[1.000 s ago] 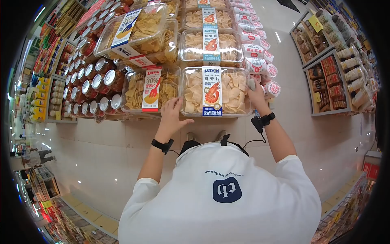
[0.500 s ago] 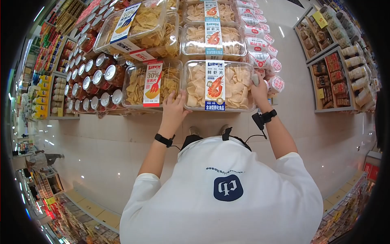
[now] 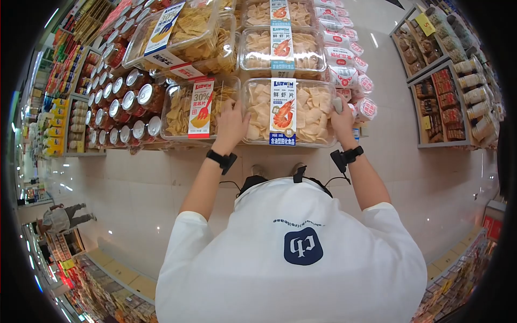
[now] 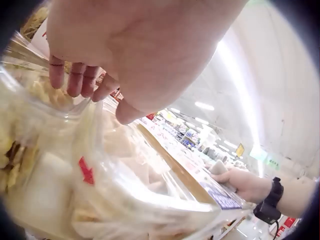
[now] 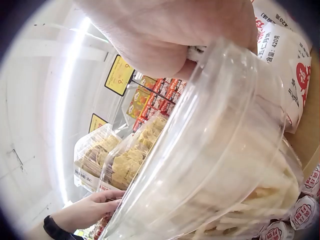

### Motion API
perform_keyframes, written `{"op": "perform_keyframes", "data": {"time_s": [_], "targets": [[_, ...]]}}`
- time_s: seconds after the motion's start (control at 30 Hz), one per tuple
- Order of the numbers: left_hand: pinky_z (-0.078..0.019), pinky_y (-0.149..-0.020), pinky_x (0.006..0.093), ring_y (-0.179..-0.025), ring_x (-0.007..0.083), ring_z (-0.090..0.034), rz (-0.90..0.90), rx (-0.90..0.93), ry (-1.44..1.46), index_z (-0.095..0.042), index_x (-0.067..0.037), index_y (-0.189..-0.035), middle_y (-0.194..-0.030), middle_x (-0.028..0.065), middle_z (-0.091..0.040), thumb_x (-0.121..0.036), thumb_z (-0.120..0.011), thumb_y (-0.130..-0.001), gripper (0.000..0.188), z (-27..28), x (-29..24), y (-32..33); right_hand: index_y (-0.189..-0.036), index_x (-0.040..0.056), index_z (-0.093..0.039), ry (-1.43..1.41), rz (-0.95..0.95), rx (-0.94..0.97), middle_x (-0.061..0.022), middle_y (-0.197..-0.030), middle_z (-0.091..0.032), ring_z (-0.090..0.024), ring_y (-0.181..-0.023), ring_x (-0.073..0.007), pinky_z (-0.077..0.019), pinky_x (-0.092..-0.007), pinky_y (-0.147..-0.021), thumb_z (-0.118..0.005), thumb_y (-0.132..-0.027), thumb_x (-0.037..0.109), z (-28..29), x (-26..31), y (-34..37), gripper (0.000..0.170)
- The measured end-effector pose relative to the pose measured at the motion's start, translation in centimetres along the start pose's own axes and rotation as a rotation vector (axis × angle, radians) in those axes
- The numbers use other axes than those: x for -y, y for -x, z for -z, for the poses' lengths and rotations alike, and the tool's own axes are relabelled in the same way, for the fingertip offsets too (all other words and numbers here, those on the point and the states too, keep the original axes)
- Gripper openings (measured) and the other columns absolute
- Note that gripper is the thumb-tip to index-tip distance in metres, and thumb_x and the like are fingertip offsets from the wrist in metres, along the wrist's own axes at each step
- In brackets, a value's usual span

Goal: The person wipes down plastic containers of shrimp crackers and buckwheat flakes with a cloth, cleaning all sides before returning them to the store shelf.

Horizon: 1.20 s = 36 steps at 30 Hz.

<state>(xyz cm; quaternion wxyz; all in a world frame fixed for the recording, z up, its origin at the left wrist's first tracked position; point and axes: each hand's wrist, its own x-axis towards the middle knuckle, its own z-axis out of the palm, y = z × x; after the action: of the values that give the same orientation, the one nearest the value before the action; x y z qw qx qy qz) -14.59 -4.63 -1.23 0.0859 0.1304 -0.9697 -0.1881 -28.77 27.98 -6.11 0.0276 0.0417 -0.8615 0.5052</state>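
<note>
In the head view, a clear plastic box of shrimp chips (image 3: 318, 110) with a prawn label sits at the front of the display. Left of it is a clear box of yellow chips (image 3: 177, 116) with a red label. My left hand (image 3: 231, 126) reaches between the two boxes. Its fingers (image 4: 75, 80) point down at the gap, slightly bent, in the left wrist view. At the shrimp chip box's right end, my right hand (image 3: 342, 125) holds a small grey-white object (image 3: 337, 105) between thumb and fingers. What that object is, I cannot tell.
More yellow chip boxes (image 3: 177, 37) are stacked behind, with shrimp chip boxes (image 3: 307, 51) in a row. Jars with silver lids (image 3: 129, 102) fill the left side. White wrapped rolls (image 3: 342, 59) line the right. A wooden shelf unit (image 3: 444, 107) stands across the aisle.
My left hand has moved forward from the boxes' front edge into the place between them. The right hand stays at the shrimp chip box's right end with the grey-white object.
</note>
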Motion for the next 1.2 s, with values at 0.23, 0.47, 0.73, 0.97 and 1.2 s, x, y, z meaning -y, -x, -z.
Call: {"op": "perform_keyframes", "data": {"time_s": [0.23, 0.47, 0.73, 0.97, 1.2], "targets": [[-0.0459, -0.092, 0.0504, -0.114, 0.0386, -0.051, -0.066, 0.031, -0.045, -0.058, -0.004, -0.128, -0.116, 0.0173, -0.052, -0.021, -0.070, -0.088, 0.045, -0.6, 1.2, -3.0, -0.139, 0.0095, -0.056, 0.038, 0.058, -0.041, -0.0223, -0.130, -0.061, -0.058, -0.120, -0.0380, -0.0460, -0.0436, -0.102, -0.067, -0.090, 0.014, -1.0, -1.3, -0.6, 0.050], [-0.0472, -0.089, 0.0487, -0.103, 0.0394, -0.055, -0.026, -0.015, 0.045, -0.052, -0.005, -0.143, -0.114, 0.0213, -0.052, -0.013, -0.066, -0.091, 0.054, -1.3, 1.1, -2.9, -0.142, 0.0119, -0.052, 0.149, 0.023, -0.010, -0.0224, -0.129, -0.059, -0.057, -0.120, -0.0408, -0.0471, -0.0460, -0.101, -0.067, -0.090, 0.016, -1.3, 1.3, -1.3, 0.055], [-0.0481, -0.086, 0.0455, -0.101, 0.0370, -0.055, -0.083, -0.112, -0.030, -0.057, -0.002, -0.137, -0.110, 0.0203, -0.052, -0.013, -0.065, -0.094, 0.045, -2.6, 1.6, -2.6, -0.143, 0.0126, -0.051, 0.227, 0.136, -0.030, -0.0253, -0.127, -0.053, -0.054, -0.117, -0.0438, -0.0465, -0.0475, -0.100, -0.069, -0.087, 0.011, -1.9, 1.0, -2.3, 0.059], [-0.0435, -0.097, 0.0496, -0.118, 0.0378, -0.051, -0.065, -0.085, 0.055, -0.052, -0.009, -0.145, -0.126, 0.0192, -0.052, -0.018, -0.068, -0.092, 0.057, 0.4, -0.9, -0.2, -0.138, 0.0115, -0.054, 0.082, 0.110, -0.048, -0.0248, -0.126, -0.054, -0.053, -0.118, -0.0443, -0.0441, -0.0483, -0.102, -0.070, -0.086, 0.012, -1.1, -0.2, -2.9, 0.055], [-0.0232, -0.119, 0.0578, -0.152, 0.0363, -0.022, -0.357, 0.148, -0.150, -0.039, -0.018, -0.155, -0.164, 0.0154, -0.026, -0.033, -0.078, -0.083, 0.083, 0.4, -1.6, 4.4, -0.135, 0.0104, -0.056, 0.248, 0.378, 0.099, -0.0249, -0.134, -0.050, -0.050, -0.120, -0.0435, -0.0412, -0.0503, -0.105, -0.076, -0.078, 0.010, 3.4, 2.5, 3.6, 0.061]]}}
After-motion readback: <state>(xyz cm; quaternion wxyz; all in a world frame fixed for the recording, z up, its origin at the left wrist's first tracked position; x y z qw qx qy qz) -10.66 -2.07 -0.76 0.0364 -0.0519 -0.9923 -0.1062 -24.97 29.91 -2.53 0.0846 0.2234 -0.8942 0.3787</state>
